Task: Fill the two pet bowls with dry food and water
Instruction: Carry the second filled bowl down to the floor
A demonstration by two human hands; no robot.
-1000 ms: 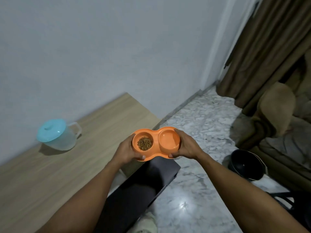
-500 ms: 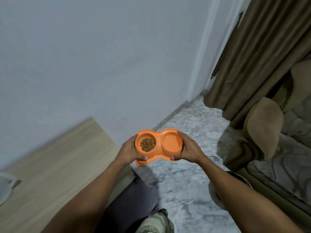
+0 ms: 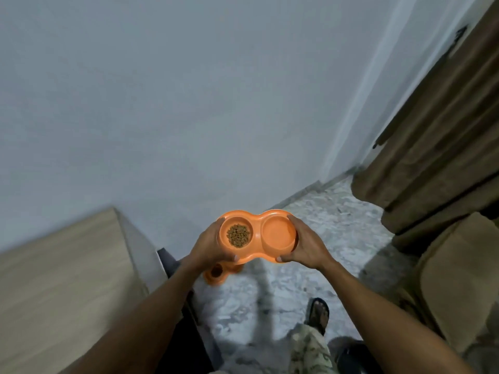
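Hands gripping double bowl point(image 3: 258, 236) by opposite ends: left hand point(image 3: 209, 248), right hand point(image 3: 306, 245) both clamping rim. Kibble point(image 3: 238, 235) sitting loose; probably light, stiff plastic, needing level carrying.

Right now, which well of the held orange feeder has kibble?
The well by the left hand holds the kibble; the one by the right hand shows only orange.

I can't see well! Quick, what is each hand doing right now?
Left hand: closed on the food end of the orange double bowl.
Right hand: closed on the same bowl's other end, fingers wrapped around the rim.
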